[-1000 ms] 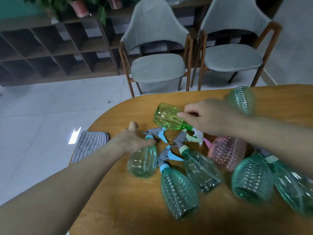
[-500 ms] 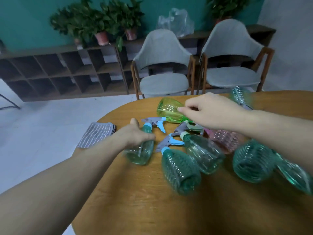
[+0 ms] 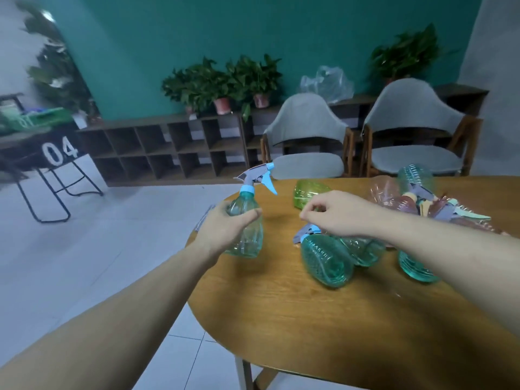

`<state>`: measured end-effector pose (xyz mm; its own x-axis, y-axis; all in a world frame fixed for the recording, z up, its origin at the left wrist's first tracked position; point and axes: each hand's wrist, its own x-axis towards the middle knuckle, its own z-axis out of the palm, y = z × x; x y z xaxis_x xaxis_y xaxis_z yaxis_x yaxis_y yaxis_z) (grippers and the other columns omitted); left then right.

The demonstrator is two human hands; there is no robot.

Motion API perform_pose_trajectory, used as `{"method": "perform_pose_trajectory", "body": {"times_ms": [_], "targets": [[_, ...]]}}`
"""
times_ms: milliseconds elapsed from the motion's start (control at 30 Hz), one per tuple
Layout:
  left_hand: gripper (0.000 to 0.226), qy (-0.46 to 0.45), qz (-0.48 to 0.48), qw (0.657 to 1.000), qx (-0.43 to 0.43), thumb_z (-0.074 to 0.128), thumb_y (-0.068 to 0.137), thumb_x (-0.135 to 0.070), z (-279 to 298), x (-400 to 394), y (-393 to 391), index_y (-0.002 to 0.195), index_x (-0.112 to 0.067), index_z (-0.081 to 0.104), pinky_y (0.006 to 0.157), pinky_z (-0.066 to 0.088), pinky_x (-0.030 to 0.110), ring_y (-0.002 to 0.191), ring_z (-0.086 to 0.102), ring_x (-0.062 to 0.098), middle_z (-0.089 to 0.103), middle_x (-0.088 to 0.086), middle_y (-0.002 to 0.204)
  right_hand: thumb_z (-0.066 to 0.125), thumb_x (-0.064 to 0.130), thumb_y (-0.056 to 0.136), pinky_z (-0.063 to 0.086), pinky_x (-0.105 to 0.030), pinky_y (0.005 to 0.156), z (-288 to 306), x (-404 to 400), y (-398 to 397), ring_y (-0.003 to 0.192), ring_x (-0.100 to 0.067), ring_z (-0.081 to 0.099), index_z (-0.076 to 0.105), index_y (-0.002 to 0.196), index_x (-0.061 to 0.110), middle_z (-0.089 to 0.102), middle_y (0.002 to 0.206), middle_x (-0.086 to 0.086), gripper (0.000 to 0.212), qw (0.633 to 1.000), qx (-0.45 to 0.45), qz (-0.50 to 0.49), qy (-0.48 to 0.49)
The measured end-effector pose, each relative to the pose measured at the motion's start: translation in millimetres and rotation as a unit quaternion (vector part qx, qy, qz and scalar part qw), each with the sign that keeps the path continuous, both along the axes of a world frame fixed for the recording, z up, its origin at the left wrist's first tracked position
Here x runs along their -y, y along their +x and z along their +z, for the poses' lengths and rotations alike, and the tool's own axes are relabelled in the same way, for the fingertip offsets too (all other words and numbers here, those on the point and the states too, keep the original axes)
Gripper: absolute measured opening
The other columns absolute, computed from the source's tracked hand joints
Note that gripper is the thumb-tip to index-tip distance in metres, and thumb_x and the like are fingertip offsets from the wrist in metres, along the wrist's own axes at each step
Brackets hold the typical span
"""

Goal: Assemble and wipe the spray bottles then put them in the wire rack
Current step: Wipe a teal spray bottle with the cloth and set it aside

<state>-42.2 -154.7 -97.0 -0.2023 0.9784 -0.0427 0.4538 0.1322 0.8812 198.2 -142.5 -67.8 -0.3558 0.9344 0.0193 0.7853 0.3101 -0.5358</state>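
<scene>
My left hand (image 3: 225, 229) grips a pale teal spray bottle (image 3: 249, 239) by its body and holds it upright over the table's left end; its blue and grey trigger head (image 3: 257, 177) is on. My right hand (image 3: 334, 215) hovers over the pile with fingers curled and thumb against the index, with nothing visible in it. Under it lie a ribbed teal bottle (image 3: 326, 260) with a trigger head and another teal one (image 3: 364, 253). A lime green bottle (image 3: 308, 192) lies behind. No wire rack is in view.
The wooden table (image 3: 309, 319) has a rounded left edge. A grey cloth (image 3: 205, 213) peeks out behind my left hand. Pink bottles (image 3: 385, 190), loose trigger heads (image 3: 450, 212) and a teal bottle (image 3: 413, 267) crowd the right side. Two grey chairs (image 3: 306, 142) stand beyond.
My left hand has lifted the pale teal bottle from lying on the table to upright. My right hand has come off the lime green bottle. The camera has tilted up.
</scene>
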Motion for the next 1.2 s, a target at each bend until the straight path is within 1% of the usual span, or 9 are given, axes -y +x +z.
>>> {"method": "perform_pose_trajectory", "body": {"times_ms": [133,233,333,500,600,733,900,967,1200], "targets": [[0.053,0.014,0.022,1.0,0.013,0.081,0.079,-0.055,-3,-5,-23,0.119,-0.027,0.06,0.074,0.06,0.033,0.088,0.074,0.015,0.072,-0.005,0.105,0.056,0.034,0.093,0.044,-0.018,0.047,-11,-33,-39,0.053,-0.009,0.057,0.071,0.093,0.029,0.073,0.08,0.004,0.016,0.999,-0.014,0.015,-0.036],[0.062,0.019,0.033,0.999,0.036,0.082,0.078,-0.054,-7,-16,-38,0.126,-0.025,0.055,0.084,0.062,0.04,0.093,0.073,0.015,0.07,-0.006,0.109,0.059,0.032,0.089,0.053,-0.026,0.077,-25,-62,-74,0.088,-0.013,0.066,0.073,0.096,0.028,0.069,0.091,0.011,0.016,0.999,0.006,0.036,-0.02],[0.068,0.026,0.044,0.999,0.02,0.083,0.078,-0.053,-14,-30,-53,0.131,-0.025,0.052,0.087,0.06,0.038,0.097,0.071,0.013,0.068,-0.007,0.111,0.061,0.038,0.089,0.047,-0.028,0.083,-48,-87,-114,0.103,-0.017,0.06,0.069,0.108,0.029,0.062,0.102,0.009,0.023,0.99,0.099,0.096,0.027],[0.054,0.038,0.06,0.997,0.009,0.082,0.082,-0.044,-23,-49,-66,0.123,-0.028,0.052,0.073,0.054,0.022,0.091,0.067,0.003,0.066,-0.013,0.106,0.059,0.038,0.09,0.054,-0.035,0.084,-83,-126,-170,0.101,-0.022,0.062,0.065,0.11,0.027,0.064,0.108,0.004,0.024,0.97,0.136,0.193,0.065],[0.055,0.04,0.069,0.997,-0.007,0.082,0.082,-0.045,-28,-59,-73,0.125,-0.028,0.052,0.076,0.055,0.024,0.093,0.067,0.004,0.066,-0.013,0.106,0.056,0.037,0.092,0.053,-0.033,0.084,-98,-149,-191,0.101,-0.019,0.062,0.065,0.115,0.029,0.065,0.111,0.009,0.026,0.955,0.144,0.248,0.081],[0.054,0.036,0.078,0.996,-0.027,0.082,0.082,-0.046,-32,-64,-78,0.126,-0.032,0.053,0.073,0.052,0.02,0.089,0.066,-0.001,0.066,-0.016,0.101,0.051,0.025,0.098,0.05,-0.032,0.082,-114,-168,-206,0.101,-0.022,0.063,0.064,0.118,0.022,0.068,0.115,0.002,0.024,0.96,0.17,0.215,0.054],[0.058,0.036,0.079,0.995,-0.043,0.082,0.081,-0.048,-29,-60,-73,0.129,-0.032,0.053,0.074,0.051,0.021,0.09,0.065,-0.002,0.065,-0.017,0.102,0.057,0.019,0.092,0.042,-0.024,0.062,-107,-177,-198,0.087,-0.022,0.059,0.063,0.088,0.023,0.062,0.088,0.005,0.009,0.997,-0.001,0.079,-0.005],[0.061,0.042,0.075,0.995,-0.044,0.082,0.081,-0.047,-24,-56,-67,0.131,-0.031,0.051,0.077,0.054,0.023,0.09,0.065,-0.002,0.065,-0.018,0.101,0.061,0.018,0.088,0.039,-0.025,0.065,-98,-178,-189,0.083,-0.02,0.056,0.067,0.089,0.018,0.06,0.083,0.003,0.006,0.993,-0.105,0.011,-0.059],[0.079,0.059,0.055,0.996,-0.04,0.085,0.074,-0.053,-4,-35,-35,0.138,-0.024,0.05,0.084,0.06,0.035,0.094,0.069,0.009,0.068,-0.006,0.112,0.06,0.02,0.092,0.052,-0.039,0.088,-50,-139,-126,0.079,-0.023,0.066,0.065,0.089,0.015,0.07,0.081,-0.005,0.008,0.825,-0.482,-0.146,-0.257]]}}
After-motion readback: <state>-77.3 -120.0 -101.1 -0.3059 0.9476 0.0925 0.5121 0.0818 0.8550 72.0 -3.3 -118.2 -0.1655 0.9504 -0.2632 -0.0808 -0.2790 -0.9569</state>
